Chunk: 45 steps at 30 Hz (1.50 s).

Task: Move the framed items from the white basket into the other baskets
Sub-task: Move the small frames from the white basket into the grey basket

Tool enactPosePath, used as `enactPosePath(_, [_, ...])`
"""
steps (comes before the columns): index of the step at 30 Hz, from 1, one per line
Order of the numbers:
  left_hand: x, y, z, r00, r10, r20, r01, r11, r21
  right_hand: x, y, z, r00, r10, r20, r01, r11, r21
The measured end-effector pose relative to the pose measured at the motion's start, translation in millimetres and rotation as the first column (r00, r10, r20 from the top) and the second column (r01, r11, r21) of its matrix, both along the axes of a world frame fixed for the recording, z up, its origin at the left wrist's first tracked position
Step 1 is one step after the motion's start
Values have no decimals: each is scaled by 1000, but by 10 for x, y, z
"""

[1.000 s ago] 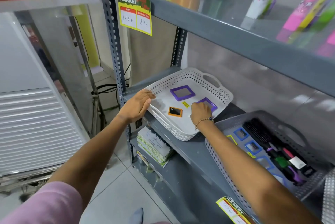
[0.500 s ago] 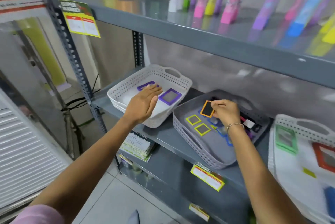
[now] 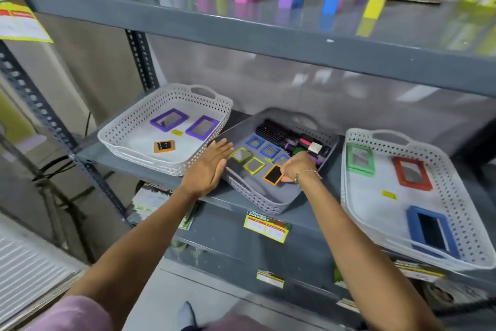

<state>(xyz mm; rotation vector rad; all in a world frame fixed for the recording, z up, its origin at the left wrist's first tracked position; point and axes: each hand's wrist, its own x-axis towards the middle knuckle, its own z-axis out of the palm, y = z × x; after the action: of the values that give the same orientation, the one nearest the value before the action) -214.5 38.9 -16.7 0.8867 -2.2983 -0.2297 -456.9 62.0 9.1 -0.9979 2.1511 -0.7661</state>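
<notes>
A white basket [image 3: 128, 126] on the left of the shelf holds two purple framed mirrors [image 3: 169, 120] [image 3: 202, 127] and a small orange framed one [image 3: 164, 146]. In the middle stands a grey basket [image 3: 261, 198] with yellow-green frames [image 3: 254, 165], blue frames [image 3: 269, 150] and brushes. My right hand [image 3: 296, 167] is inside it, shut on an orange framed mirror [image 3: 273, 174] held low over the basket floor. My left hand [image 3: 208, 169] is flat and open at the grey basket's left rim.
A second white basket [image 3: 346, 196] on the right holds green [image 3: 359, 159], red [image 3: 412, 173] and blue [image 3: 432, 231] framed mirrors. An upper shelf [image 3: 241, 27] hangs close overhead. Price tags [image 3: 267, 226] hang on the shelf's front edge.
My right hand has lowered the orange framed mirror toward the grey basket's floor. My left hand left the white basket and now rests at the grey basket's rim. The view shifted right.
</notes>
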Motion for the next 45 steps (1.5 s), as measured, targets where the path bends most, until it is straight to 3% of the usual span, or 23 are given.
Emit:
enactPosePath(2, [27, -28, -40, 1000, 17, -6, -17, 999, 32, 23, 3, 16, 997, 33, -74, -32, 999, 26])
enactPosePath(11, [98, -78, -79, 997, 62, 45, -63, 997, 32, 119, -31, -40, 985, 90, -150, -75, 992, 102])
enactPosePath(31, [123, -103, -105, 998, 42, 36, -44, 998, 44, 141, -66, -95, 925, 148, -349, -123, 988, 95])
enactPosePath(35, [65, -73, -6, 999, 41, -14, -40, 997, 58, 163, -84, 40, 923, 108, -369, -111, 994, 13])
enactPosePath(38, [68, -60, 103, 996, 60, -60, -58, 998, 34, 300, -212, 179, 949, 111, -294, -141, 987, -82])
enactPosePath(45, [770, -308, 409, 973, 225, -56, -225, 974, -5, 1247, -640, 487, 922, 299, -245, -370, 867, -334])
